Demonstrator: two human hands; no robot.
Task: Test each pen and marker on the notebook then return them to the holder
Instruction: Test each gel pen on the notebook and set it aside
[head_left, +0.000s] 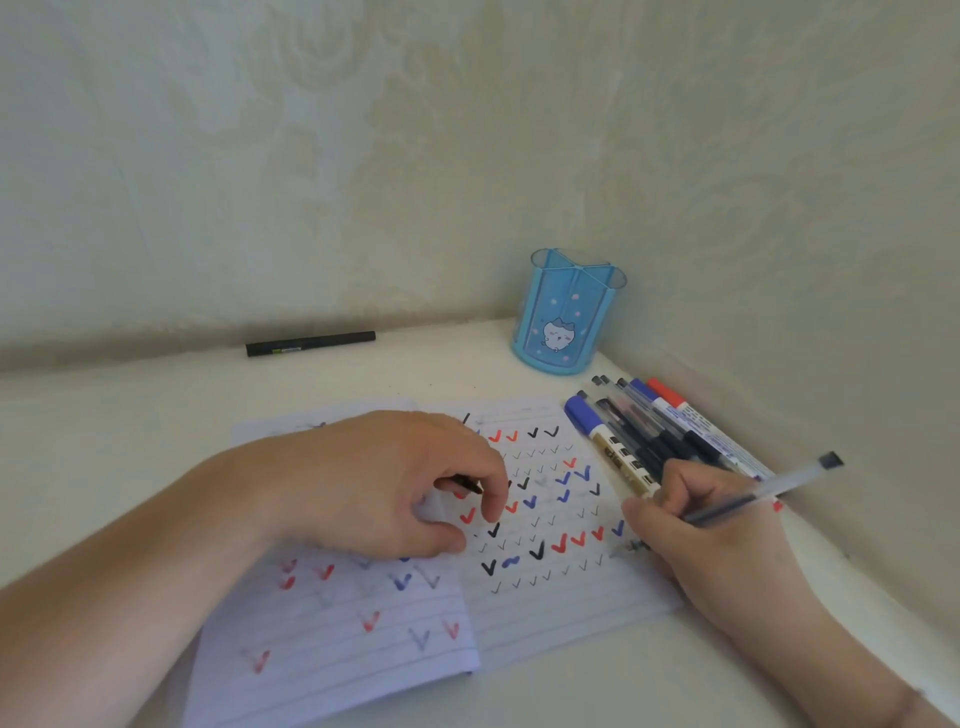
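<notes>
A clear-barrelled pen (756, 493) is shown pinched in the right hand (711, 535), the fingers curled round its lower barrel and the tip brought down at the right edge of the open notebook (524, 613); the capped-looking upper end points up and to the right. The pen is judged to be light, stiff and smooth, so that a hold low on the barrel, near the tip, would be favoured for control; the thin paper is judged to be soft and easily shifted. The left hand (384, 488) is laid on the notebook across the fold, fingers curled downward, with a small dark object, possibly a cap, apparently pinched beneath them; what it is cannot be told. Both forearms are brought in from the lower edge, converging over the page, which is covered with red, blue and black ticks. The remaining pens and markers (660, 431) are seen lying in a bundle on the table (130, 431), just beside the right hand. The blue holder (566, 317) stands empty behind them, and a black pen (310, 343) lies apart by the wall.
</notes>
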